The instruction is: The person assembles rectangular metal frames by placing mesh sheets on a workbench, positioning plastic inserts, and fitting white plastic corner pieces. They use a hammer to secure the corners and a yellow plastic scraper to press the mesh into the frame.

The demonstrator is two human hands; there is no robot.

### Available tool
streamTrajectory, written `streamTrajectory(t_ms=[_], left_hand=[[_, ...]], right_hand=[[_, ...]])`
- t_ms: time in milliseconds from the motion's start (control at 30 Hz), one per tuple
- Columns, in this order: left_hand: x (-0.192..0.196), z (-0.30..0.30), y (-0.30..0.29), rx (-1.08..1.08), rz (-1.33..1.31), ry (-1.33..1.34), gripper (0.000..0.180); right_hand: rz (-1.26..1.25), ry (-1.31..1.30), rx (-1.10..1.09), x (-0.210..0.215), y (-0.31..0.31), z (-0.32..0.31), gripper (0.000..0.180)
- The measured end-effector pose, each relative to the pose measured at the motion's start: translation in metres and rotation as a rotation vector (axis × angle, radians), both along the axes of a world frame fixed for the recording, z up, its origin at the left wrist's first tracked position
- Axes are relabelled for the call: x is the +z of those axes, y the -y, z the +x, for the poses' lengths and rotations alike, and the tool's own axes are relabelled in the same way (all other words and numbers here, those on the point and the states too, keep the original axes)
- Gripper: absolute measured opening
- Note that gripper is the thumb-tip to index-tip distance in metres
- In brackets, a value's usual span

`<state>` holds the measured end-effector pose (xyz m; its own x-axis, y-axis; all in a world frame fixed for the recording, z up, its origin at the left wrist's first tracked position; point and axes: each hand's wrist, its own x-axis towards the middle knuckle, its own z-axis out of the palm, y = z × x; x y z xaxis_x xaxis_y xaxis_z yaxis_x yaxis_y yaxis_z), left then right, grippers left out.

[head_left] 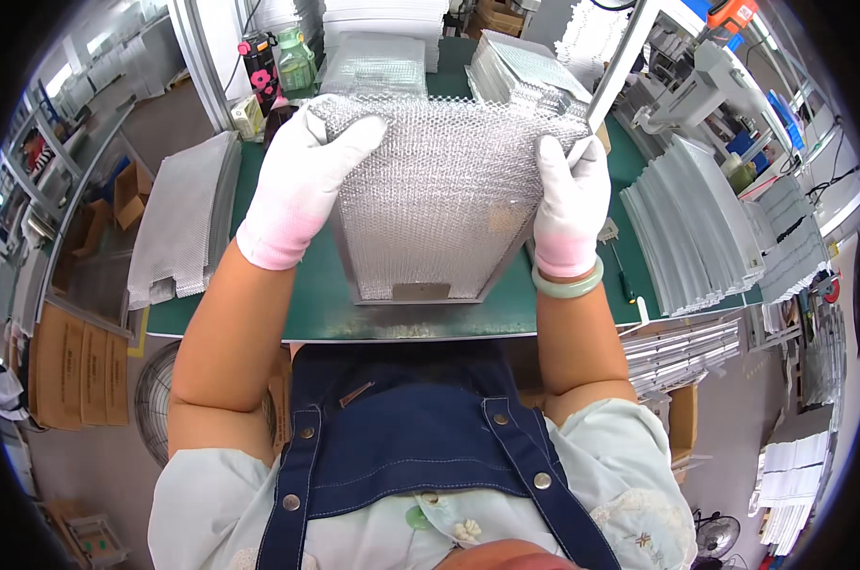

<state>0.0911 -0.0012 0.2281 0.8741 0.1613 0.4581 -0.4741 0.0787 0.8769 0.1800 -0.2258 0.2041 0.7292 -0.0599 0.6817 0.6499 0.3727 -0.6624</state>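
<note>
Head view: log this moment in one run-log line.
left hand: holds mesh panel, upper left | right hand: holds its upper right | surface: green table

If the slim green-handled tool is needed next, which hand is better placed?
Likely the right hand: the tool lies closer to it, while the left hand is across the mesh panel. Both hold the panel.

The left grip (306, 185) and right grip (571, 201), in white gloves with pink cuffs, held a silver metal-mesh panel (430, 209) by its upper corners, its lower end near the front edge of the green counter (306, 299). A mesh-panel stack (178, 214) lay along the left edge, grey panels (691, 228) along the right, a green-handled screwdriver (628, 285) just beside them. A black flowered tumbler (259, 66) and green bottle (295, 65) stood near the far left corner.
</note>
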Motion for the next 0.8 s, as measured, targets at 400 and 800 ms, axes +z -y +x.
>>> streamTrajectory(t_ms=[400,800], left_hand=[[-0.006,0.001,-0.005,0.048,0.026,-0.006,0.013],[-0.005,0.001,-0.004,0.053,0.018,-0.007,0.024]], right_hand=[[-0.387,0.226,0.309,0.033,0.054,0.033,0.065],[-0.557,0.126,0.407,0.057,0.055,0.028,0.065]])
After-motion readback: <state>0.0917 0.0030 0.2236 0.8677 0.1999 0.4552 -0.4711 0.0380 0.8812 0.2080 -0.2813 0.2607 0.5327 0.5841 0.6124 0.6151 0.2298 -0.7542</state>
